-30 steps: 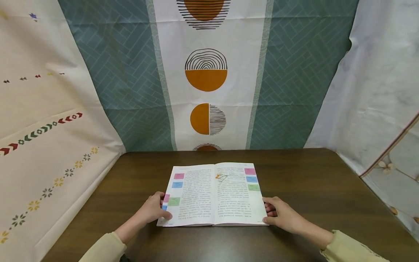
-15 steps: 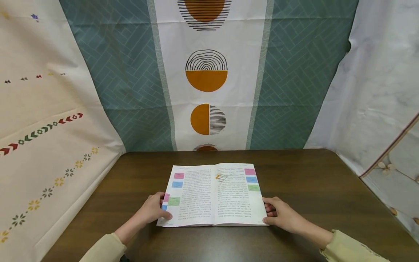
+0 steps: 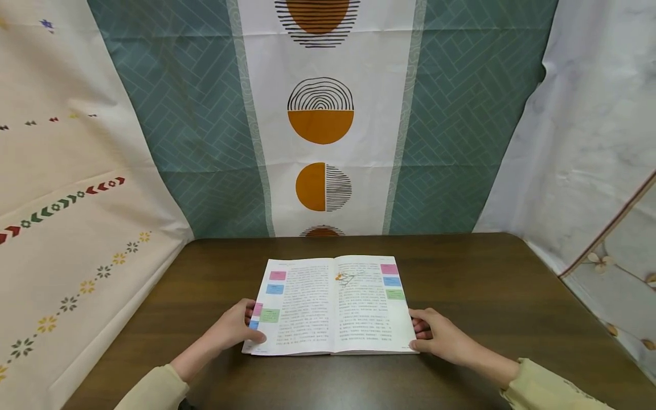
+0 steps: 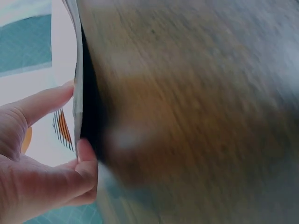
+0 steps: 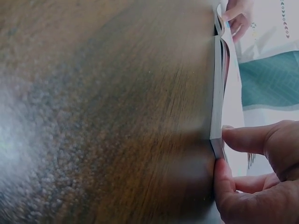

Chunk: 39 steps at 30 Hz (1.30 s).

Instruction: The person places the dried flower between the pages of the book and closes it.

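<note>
An open book [image 3: 307,336] lies spread on the brown table, its printed pages facing up. Pink, blue and green notes sit along both outer margins, and a small branch drawing marks the right page. My left hand [image 3: 233,327] grips the left edge, thumb on the page and fingers curled under; the left wrist view shows the book's edge [image 4: 78,100] between thumb and fingers. At the lower right corner, my right hand [image 3: 443,336] pinches the book, thumb on top. In the right wrist view the thicker page block [image 5: 217,93] stands between that thumb and the fingers below.
The dark wooden table [image 3: 487,285] extends around the book on all sides. Behind it hangs a green and white patterned cloth [image 3: 323,148]. A cream cloth [image 3: 77,228] borders the left side, and a pale flowered cloth [image 3: 599,188] the right.
The head view has shifted slightly, so the scene sits a little further left. Both hands keep their hold on the book, which stays open at the same pages.
</note>
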{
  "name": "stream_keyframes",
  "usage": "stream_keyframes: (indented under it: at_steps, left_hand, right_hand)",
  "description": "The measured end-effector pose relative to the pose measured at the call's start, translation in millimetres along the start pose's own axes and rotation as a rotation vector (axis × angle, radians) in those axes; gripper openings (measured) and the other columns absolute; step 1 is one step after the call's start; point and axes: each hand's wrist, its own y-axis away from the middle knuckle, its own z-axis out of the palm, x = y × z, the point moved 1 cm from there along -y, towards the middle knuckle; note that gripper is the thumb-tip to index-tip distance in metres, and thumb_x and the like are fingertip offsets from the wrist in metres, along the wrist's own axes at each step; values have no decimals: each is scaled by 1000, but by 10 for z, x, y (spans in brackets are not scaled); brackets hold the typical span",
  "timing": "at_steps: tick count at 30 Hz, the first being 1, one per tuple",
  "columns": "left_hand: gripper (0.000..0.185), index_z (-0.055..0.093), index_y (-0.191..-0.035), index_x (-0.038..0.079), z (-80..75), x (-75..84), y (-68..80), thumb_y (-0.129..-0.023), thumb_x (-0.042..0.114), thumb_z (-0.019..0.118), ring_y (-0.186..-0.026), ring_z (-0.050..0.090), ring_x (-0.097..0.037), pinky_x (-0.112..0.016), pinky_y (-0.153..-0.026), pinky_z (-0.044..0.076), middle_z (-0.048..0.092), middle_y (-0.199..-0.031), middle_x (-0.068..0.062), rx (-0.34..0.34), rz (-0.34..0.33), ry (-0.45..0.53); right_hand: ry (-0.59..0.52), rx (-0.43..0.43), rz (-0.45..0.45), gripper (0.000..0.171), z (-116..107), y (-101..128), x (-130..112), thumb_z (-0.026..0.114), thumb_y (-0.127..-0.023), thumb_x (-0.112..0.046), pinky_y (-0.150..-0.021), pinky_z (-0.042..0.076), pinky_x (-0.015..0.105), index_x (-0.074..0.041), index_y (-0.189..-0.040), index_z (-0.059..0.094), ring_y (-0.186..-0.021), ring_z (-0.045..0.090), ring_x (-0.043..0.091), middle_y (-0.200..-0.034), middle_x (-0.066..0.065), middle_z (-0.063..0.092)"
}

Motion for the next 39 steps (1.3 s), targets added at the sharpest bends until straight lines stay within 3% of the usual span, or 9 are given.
stream_keyframes:
  at_steps: [8,12,17,28,39]
  left_hand:
    - [92,38,-138,-9,-73,-4,6,-65,11,91,-92,53,-19,-29,-75,48,57,-106,-12,-16,81,7]
    - [98,32,-144,-3,-126,5,7,-66,12,90,-89,56,-18,-27,-73,49,59,-105,-12,-39,166,9]
    - [93,35,-143,3,-234,71,5,-69,18,89,-87,56,-16,-24,-73,50,61,-103,-9,-58,257,-53]
    - [75,49,-130,2,-462,377,-44,-70,24,88,-86,55,-16,-25,-73,49,61,-98,-6,-117,381,-227]
    - [50,63,-113,5,-584,731,4,-75,31,83,-83,48,-14,-24,-70,42,55,-89,0,-74,496,-360]
  right_hand:
    - [-14,2,-7,74,-11,-6,29,81,-78,-8,-77,55,22,20,-135,44,-94,54,18,-108,16,53]
    - [-20,3,-4,72,-7,-6,45,82,-78,-7,-77,55,22,20,-133,45,-95,55,19,-107,15,54]
    - [-30,0,7,71,-12,-16,61,82,-77,-8,-78,56,22,18,-133,46,-96,55,21,-108,15,54]
    - [-48,-14,-2,73,-13,-7,69,81,-79,-10,-79,56,22,19,-134,44,-97,55,20,-111,16,54]
    - [-43,-12,-2,72,-12,-1,59,81,-79,-9,-79,56,22,20,-134,43,-97,56,20,-111,17,55]
